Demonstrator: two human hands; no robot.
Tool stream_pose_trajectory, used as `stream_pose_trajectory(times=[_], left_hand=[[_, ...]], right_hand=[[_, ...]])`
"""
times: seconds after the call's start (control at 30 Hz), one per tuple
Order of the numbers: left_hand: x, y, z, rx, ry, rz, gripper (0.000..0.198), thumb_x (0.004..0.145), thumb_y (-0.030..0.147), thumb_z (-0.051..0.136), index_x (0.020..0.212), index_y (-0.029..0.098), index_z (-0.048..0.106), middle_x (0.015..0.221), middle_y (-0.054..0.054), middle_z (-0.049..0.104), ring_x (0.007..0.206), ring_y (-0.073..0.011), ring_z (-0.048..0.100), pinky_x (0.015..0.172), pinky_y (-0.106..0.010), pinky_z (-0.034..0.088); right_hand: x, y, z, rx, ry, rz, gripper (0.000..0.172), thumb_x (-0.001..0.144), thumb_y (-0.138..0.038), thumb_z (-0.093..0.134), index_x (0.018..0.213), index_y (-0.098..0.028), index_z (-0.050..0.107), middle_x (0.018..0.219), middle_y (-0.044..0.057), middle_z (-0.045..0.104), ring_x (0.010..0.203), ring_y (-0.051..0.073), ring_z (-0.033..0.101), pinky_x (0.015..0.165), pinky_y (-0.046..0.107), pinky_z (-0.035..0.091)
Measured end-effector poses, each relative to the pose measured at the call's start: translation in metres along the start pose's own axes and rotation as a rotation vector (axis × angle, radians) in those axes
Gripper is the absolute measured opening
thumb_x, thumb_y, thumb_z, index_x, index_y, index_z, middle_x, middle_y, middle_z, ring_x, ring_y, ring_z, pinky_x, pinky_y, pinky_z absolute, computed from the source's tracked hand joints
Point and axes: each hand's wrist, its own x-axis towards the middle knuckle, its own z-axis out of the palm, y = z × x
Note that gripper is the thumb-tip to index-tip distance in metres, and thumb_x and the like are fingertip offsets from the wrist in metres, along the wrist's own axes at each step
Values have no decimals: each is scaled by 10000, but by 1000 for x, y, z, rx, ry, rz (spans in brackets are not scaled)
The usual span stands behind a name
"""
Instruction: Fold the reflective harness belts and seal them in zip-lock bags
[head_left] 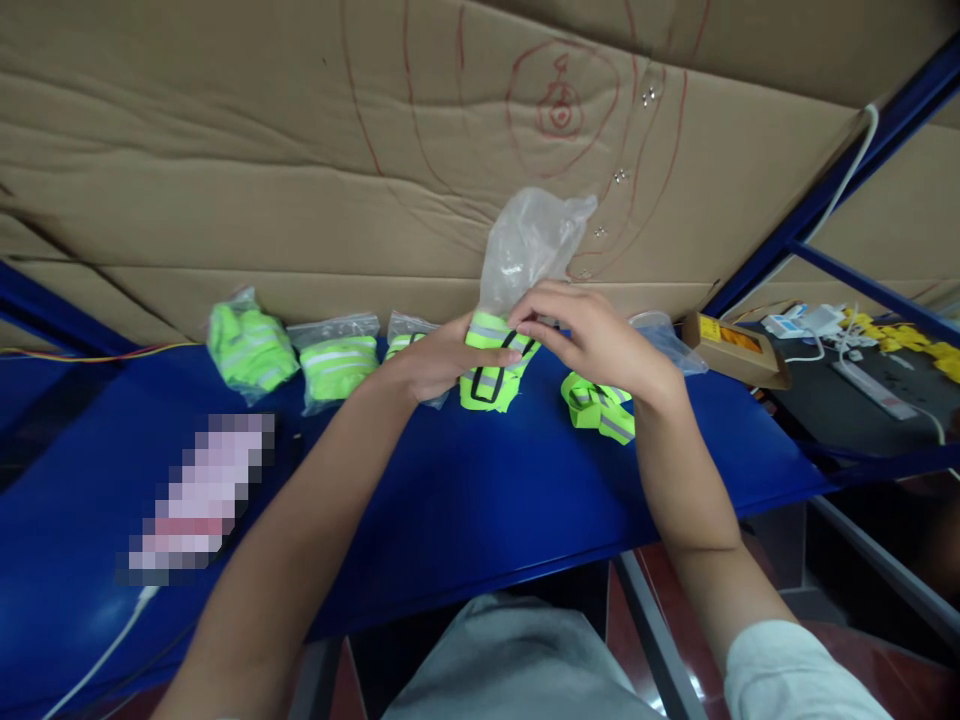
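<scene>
My left hand (435, 362) grips a folded neon-yellow reflective vest (491, 375) with grey stripes and black trim, held over the blue table (465, 500). My right hand (581, 335) pinches the mouth of a clear plastic bag (529, 245) that stands up above the vest; the vest's top sits at the bag's opening. Another loose folded vest (600, 408) lies on the table under my right wrist.
Three bagged vests (251, 348) (337, 365) (405, 335) lie in a row at the left. A blurred flat object (199, 495) and a white cable (112, 645) lie near left. A brown box (739, 348), power strip (874, 385) and yellow parts (919, 340) sit right. Cardboard (300, 150) walls the back.
</scene>
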Motion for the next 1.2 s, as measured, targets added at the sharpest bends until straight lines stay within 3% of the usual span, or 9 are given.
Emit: stream_pose_trajectory(times=[0.33,0.43,0.53,0.63,0.73,0.9,0.97,1.07,1.2], left_hand=[[-1,12,2,-168,208,153,439,637,218,931,1005,221,692,923,-22,759,874,-203,715,809,-335,561],[-2,17,0,-199,271,243,432,648,233,917,1022,192,704,962,-34,762,873,-199,720,826,-344,575],[-4,22,2,-213,324,334,413,680,284,914,1027,186,711,1027,-29,763,950,-203,725,875,-346,590],[-7,22,9,-208,336,417,487,656,295,935,1075,199,705,1054,-27,770,1078,-237,721,964,-364,580],[-12,21,12,-223,263,383,556,656,316,927,1152,204,702,1042,-48,780,1145,-285,713,1001,-414,571],[-22,24,8,-236,112,416,587,588,294,949,1130,230,734,1049,-37,780,1233,-335,675,1046,-449,558],[-24,27,11,-248,69,447,556,650,473,920,1126,249,741,1092,-36,773,1294,-369,634,1042,-462,562],[-21,29,23,-245,146,474,592,852,748,636,1181,264,726,1193,-51,750,1364,-374,578,1021,-460,569],[-16,21,39,-195,300,472,600,900,718,603,1309,282,656,1312,-69,713,1432,-327,523,1057,-401,542]], right_hand=[[4,-5,20,-93,116,114,194,1064,-282,479,1052,-199,655,1038,93,683,997,238,626,923,369,474],[9,1,31,70,242,143,215,1051,-379,536,1135,-203,627,1119,86,682,1062,213,633,1000,360,490],[16,7,43,312,445,371,432,964,-514,650,1268,-222,556,1274,103,641,1140,207,628,1006,344,533],[21,6,57,679,331,542,598,945,-610,620,1399,-245,486,1406,106,623,1229,211,637,1016,337,566],[23,1,68,865,255,477,618,945,-697,559,1380,-257,549,1444,67,639,1361,212,589,1151,343,500],[23,-4,71,848,355,441,700,866,-760,628,1374,-280,579,1406,47,669,1331,239,623,1133,369,527],[24,-5,72,848,377,463,686,874,-760,614,1367,-283,585,1385,48,681,1310,240,636,1099,368,552],[26,-9,76,808,487,478,650,916,-714,592,1391,-271,564,1390,62,675,1315,234,629,1110,365,537],[25,-19,79,670,510,525,527,1019,-619,451,1380,-255,569,1353,61,693,1284,233,639,1090,358,532]])
